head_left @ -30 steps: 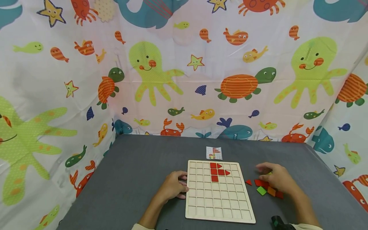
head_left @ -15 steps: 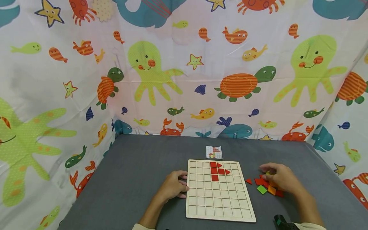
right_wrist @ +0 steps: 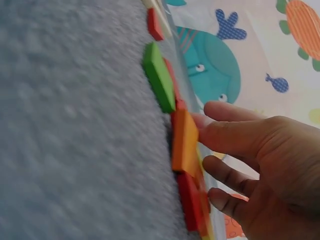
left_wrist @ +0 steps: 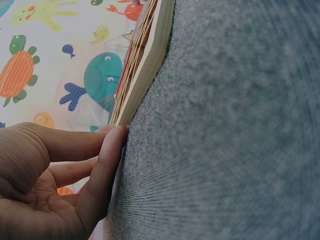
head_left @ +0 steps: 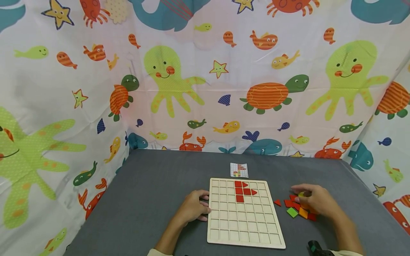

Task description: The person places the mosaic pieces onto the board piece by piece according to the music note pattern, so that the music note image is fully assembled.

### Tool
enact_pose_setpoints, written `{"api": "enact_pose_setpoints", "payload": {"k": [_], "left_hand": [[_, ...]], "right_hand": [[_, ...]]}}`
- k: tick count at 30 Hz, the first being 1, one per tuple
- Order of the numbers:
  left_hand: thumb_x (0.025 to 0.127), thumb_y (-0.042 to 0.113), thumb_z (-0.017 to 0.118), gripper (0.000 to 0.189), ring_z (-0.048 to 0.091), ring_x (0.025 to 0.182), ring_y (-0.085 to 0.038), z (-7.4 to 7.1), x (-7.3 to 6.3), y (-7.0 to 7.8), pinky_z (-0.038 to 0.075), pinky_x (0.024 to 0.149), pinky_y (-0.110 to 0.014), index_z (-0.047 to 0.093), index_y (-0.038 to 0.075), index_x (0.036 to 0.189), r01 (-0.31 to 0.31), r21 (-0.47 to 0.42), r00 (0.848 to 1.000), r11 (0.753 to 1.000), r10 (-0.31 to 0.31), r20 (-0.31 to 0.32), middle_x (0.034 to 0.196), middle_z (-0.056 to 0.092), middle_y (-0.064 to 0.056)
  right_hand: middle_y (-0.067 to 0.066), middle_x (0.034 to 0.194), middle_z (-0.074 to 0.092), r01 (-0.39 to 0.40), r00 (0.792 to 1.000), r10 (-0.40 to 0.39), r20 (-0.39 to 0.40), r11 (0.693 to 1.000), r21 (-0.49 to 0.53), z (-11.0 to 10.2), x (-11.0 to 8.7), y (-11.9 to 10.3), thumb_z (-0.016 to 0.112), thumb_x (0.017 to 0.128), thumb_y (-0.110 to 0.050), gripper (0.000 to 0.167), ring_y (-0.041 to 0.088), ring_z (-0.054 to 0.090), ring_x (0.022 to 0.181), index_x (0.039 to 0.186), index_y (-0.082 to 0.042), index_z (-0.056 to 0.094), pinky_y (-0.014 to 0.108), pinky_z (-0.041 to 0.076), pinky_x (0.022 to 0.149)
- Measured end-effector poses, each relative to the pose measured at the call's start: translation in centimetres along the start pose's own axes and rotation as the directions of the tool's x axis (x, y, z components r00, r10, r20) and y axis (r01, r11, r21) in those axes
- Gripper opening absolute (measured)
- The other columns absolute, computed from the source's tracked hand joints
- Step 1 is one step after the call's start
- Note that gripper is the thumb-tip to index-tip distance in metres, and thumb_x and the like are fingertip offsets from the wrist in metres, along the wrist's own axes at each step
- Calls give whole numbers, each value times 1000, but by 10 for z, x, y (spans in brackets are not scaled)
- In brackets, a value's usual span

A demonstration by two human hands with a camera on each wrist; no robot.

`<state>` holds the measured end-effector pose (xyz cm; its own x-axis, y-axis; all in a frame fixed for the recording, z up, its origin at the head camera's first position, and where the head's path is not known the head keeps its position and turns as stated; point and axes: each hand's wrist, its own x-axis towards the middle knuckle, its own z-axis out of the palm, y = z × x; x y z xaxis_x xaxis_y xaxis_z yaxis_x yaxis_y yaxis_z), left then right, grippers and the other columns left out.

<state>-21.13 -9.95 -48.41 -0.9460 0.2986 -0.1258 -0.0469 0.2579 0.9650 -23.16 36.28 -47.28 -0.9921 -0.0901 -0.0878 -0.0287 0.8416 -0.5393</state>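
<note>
Sea animals fill the curtain [head_left: 230, 53] behind a grey table [head_left: 166, 170]. On it the board [head_left: 242, 225] lies flat, just right of the left hand [head_left: 191, 205], its left edge running away from the person. That hand's fingertips touch this edge; whether they pinch it or merely rest there, I cannot tell. On the board's far half, ahead and to the right of the left fingers, sit red pieces [head_left: 239, 191], squares and triangles set together. A small card [head_left: 238, 170] lies past the far edge, beyond both hands' fingers.

The pile [head_left: 288, 203] is below the right hand [head_left: 315, 200] and reaches out leftward from its fingers toward the board, so the right hand is much the nearer. Those fingers are loosely bent and parted, with no piece visibly clasped; what lies under the palm is hidden. A yellow piece [head_left: 300, 194] shows between thumb and forefinger. Nearer the person than the fingertips lie an orange piece [head_left: 303, 212] and, left of it, a green piece [head_left: 292, 212]. A red triangle [head_left: 277, 202] sits farther left, between fingers and board.
</note>
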Motion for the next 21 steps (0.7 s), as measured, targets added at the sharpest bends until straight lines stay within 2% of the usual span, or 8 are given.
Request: {"api": "enact_pose_setpoints", "payload": {"k": [4,8,13,21], "left_hand": [[83,-15,77,63,67,100,-25,0,-1,1,67,60,-39,58,-8,143,-4,-6,1000,1000,4,-3,127,61,-18],[82,-15,76,63,67,99,-25,0,-1,2,67,60,-38,58,-9,142,-10,-11,1000,1000,10,-3,126,61,-19],[82,-15,76,63,67,99,-24,0,-1,1,67,60,-38,58,-9,142,-9,-16,1000,1000,9,-1,126,61,-18],[82,-15,76,63,67,99,-25,0,0,-1,67,60,-39,58,-8,143,-7,-13,1000,1000,7,-3,126,61,-18]], "right_hand": [[14,116,74,12,1000,-12,-26,1000,-26,3,2,-4,78,96,-26,36,26,63,96,128,-9,76,44,57,80],[13,117,76,17,1000,-18,-25,1000,-21,3,1,-6,79,93,-19,36,29,65,101,128,-8,76,58,58,88],[12,117,76,14,1000,-14,-14,1000,-26,1,1,-6,80,92,-16,35,30,64,101,126,-7,76,58,57,87],[20,123,70,-7,1000,6,-16,999,-43,7,6,-10,81,93,-20,34,34,59,104,124,-6,77,62,54,91]]}}
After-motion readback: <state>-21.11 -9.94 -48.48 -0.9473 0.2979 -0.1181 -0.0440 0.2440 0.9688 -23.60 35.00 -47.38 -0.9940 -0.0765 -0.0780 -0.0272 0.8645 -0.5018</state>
